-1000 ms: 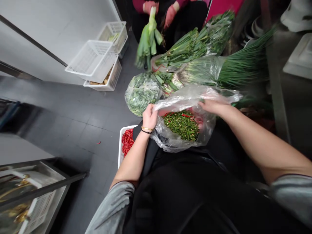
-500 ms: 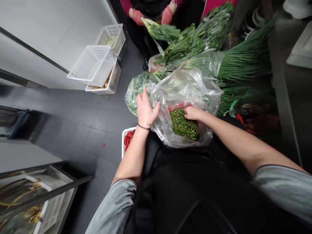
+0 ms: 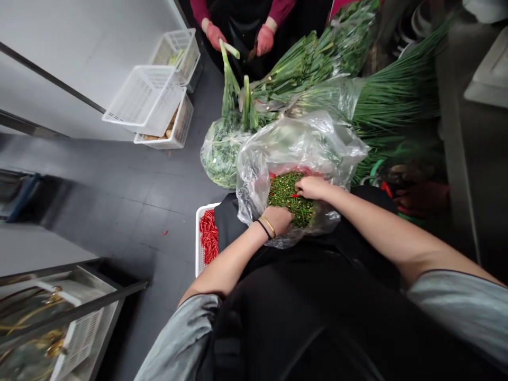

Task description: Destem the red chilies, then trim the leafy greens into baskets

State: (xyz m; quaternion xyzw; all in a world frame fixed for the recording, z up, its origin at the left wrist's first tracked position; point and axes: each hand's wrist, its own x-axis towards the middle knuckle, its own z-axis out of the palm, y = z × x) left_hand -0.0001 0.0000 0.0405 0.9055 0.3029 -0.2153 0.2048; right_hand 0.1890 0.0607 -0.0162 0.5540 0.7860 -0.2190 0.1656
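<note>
In the head view, a clear plastic bag (image 3: 254,159) is held open on the lap by its own crumpled walls, and inside it a heap of thin green stems (image 3: 283,188) is seen, with red chillies showing at its far edge. The heap is touched by both hands. The left hand (image 3: 278,219) is laid over the near left side of the heap, its fingertips hidden among the stems; whether anything is pinched by it cannot be told. A gold bangle (image 3: 269,226) and a black band are worn on that wrist. The right hand (image 3: 311,188) is set on the far right side with its fingers curled inward, and a red chilli (image 3: 295,196) is seen just beside them; whether it is gripped cannot be told.

Beside the left leg, red chillies (image 3: 208,238) are held in a white basket (image 3: 197,246), and a single one is seen on the floor (image 3: 151,182). Beyond the bag, a round bag of leafy greens (image 3: 220,156) and long green stalks (image 3: 397,100) are laid. Farther off, a leek (image 3: 228,74) is held in a co-worker's gloved hand (image 3: 215,36).
</note>
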